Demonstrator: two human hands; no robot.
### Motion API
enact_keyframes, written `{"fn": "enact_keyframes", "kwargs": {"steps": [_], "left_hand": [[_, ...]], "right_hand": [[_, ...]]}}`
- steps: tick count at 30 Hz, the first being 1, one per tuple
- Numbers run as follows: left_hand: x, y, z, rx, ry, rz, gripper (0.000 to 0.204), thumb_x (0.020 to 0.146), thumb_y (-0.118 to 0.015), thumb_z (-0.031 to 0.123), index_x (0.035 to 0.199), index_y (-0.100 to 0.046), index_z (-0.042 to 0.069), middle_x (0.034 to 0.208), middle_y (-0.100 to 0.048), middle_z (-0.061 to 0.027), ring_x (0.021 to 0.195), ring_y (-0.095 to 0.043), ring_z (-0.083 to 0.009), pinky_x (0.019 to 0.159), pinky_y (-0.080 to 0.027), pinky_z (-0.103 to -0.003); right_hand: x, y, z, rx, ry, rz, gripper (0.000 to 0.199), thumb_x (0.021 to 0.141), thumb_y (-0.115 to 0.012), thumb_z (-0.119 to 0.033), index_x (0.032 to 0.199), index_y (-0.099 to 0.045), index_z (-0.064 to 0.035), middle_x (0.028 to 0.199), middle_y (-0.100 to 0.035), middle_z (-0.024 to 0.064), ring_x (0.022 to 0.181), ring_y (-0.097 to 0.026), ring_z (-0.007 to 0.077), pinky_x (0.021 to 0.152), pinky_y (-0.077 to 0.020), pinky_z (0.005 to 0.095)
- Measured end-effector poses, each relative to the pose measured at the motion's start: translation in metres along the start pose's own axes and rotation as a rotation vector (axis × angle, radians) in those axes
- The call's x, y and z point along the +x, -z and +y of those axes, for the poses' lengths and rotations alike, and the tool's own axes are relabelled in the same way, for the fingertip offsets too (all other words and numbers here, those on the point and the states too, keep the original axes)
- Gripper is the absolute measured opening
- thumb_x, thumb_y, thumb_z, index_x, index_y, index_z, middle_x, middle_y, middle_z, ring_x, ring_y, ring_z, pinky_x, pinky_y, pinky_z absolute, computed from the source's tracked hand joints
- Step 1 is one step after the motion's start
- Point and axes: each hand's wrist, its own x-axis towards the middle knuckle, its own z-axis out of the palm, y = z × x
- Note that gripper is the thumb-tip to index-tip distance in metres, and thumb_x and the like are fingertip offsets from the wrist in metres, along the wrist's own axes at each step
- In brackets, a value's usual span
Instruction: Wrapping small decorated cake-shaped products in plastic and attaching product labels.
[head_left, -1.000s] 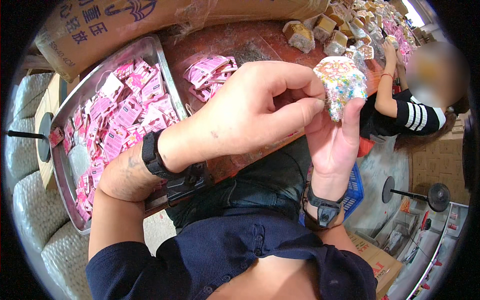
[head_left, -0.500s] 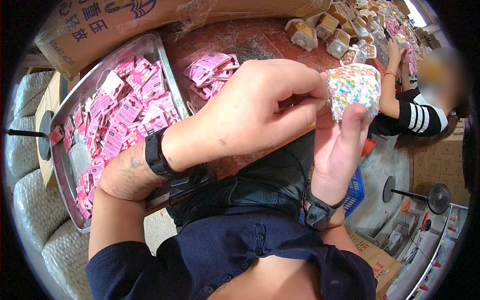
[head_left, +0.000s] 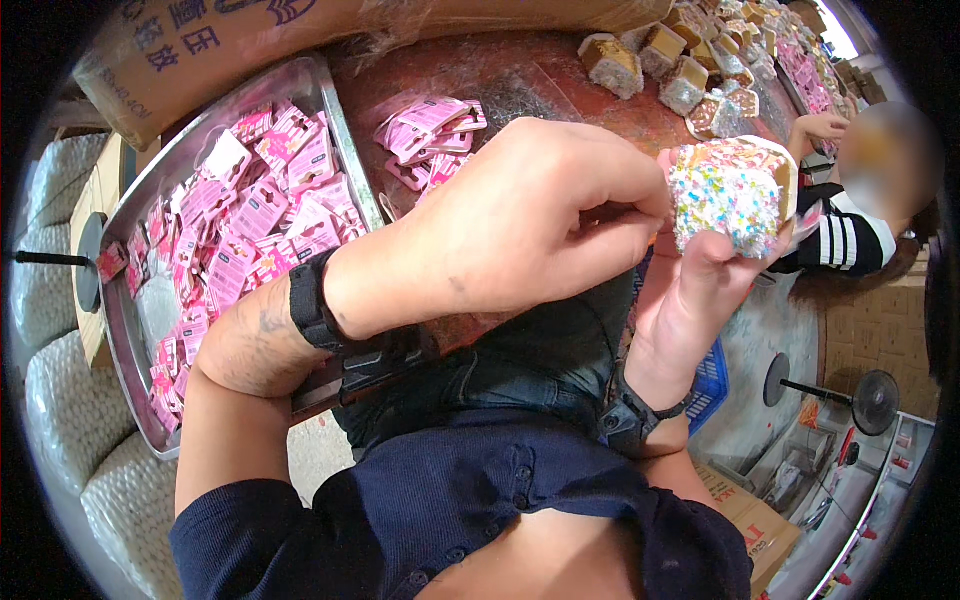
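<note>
My right hand (head_left: 690, 290) grips a small gingerbread-house ornament (head_left: 728, 205), thumb on its near side and the other fingers mostly behind it. White sprinkles with blue, green and pink flecks coat the house, and a brown wall shows at its right side. My left hand (head_left: 545, 215) reaches across from the left, its fingers curled in a pinch against the house's left edge. Whatever is between those fingertips is hidden. Beneath and behind my left wrist lie pink printed cards (head_left: 425, 135) in a loose pile on the reddish table (head_left: 500, 75).
To the left, a metal tray (head_left: 345, 140) holds many more pink cards. A large cardboard box (head_left: 230, 50) stands behind it. More gingerbread houses (head_left: 662, 50) crowd the far right of the table, near a co-worker's striped sleeve (head_left: 840, 240). A blue basket (head_left: 712, 385) sits below my right wrist.
Both hands and the gingerbread house have shifted slightly right. The house has turned so its brown side wall shows. The co-worker's arm has moved.
</note>
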Motion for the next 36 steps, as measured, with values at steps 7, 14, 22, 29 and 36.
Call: {"fn": "enact_keyframes", "kwargs": {"steps": [7, 14, 22, 29, 36], "left_hand": [[0.0, 0.004, 0.012, -0.463, 0.536, -0.109, 0.015, 0.09, -0.064, 0.012, 0.092, -0.064, -0.003, 0.081, -0.063, -0.0007, 0.077, -0.055, -0.0049, 0.068, -0.046, -0.022], [-0.001, 0.003, 0.01, -0.386, 0.441, -0.103, 0.014, 0.09, -0.064, 0.012, 0.091, -0.063, -0.003, 0.077, -0.062, 0.0006, 0.074, -0.054, -0.0041, 0.066, -0.045, -0.022], [0.0, 0.003, 0.009, -0.415, 0.483, -0.124, 0.014, 0.09, -0.065, 0.012, 0.087, -0.062, -0.002, 0.073, -0.06, 0.0028, 0.071, -0.052, -0.0024, 0.063, -0.044, -0.021], [0.002, 0.001, 0.007, -0.683, 0.667, -0.134, 0.016, 0.092, -0.065, 0.015, 0.086, -0.064, 0.0, 0.072, -0.061, 0.0029, 0.066, -0.055, -0.0039, 0.059, -0.044, -0.02], [-0.003, -0.019, -0.002, -0.835, 0.547, 0.068, 0.027, 0.085, -0.07, 0.006, 0.102, -0.049, 0.001, 0.072, -0.059, 0.0, 0.069, -0.056, -0.0064, 0.061, -0.046, -0.024]], "right_hand": [[-0.001, 0.008, 0.0, -0.037, -0.056, -0.041, 0.096, 0.075, -0.076, -0.052, 0.144, -0.025, -0.0097, 0.136, -0.046, 0.0161, 0.119, -0.055, 0.0319, 0.098, -0.0483, 0.0467], [-0.003, 0.006, 0.001, 0.01, -0.097, -0.016, 0.098, 0.075, -0.076, -0.053, 0.146, -0.024, -0.0105, 0.134, -0.048, 0.0151, 0.117, -0.056, 0.0306, 0.099, -0.0468, 0.0452], [-0.001, 0.004, -0.001, -0.039, -0.013, -0.034, 0.096, 0.073, -0.078, -0.051, 0.144, -0.026, -0.0113, 0.133, -0.048, 0.0143, 0.115, -0.057, 0.0312, 0.098, -0.0487, 0.0451], [-0.001, 0.001, -0.003, 0.014, -0.001, 0.055, 0.12, 0.062, -0.092, -0.036, 0.147, -0.011, -0.0126, 0.145, -0.034, 0.0082, 0.127, -0.044, 0.024, 0.106, -0.0405, 0.0417], [0.0, 0.005, -0.006, -0.093, 0.073, 0.08, 0.113, 0.065, -0.091, -0.034, 0.144, -0.014, -0.0106, 0.143, -0.033, 0.0118, 0.127, -0.043, 0.0257, 0.106, -0.0414, 0.0425]]}}
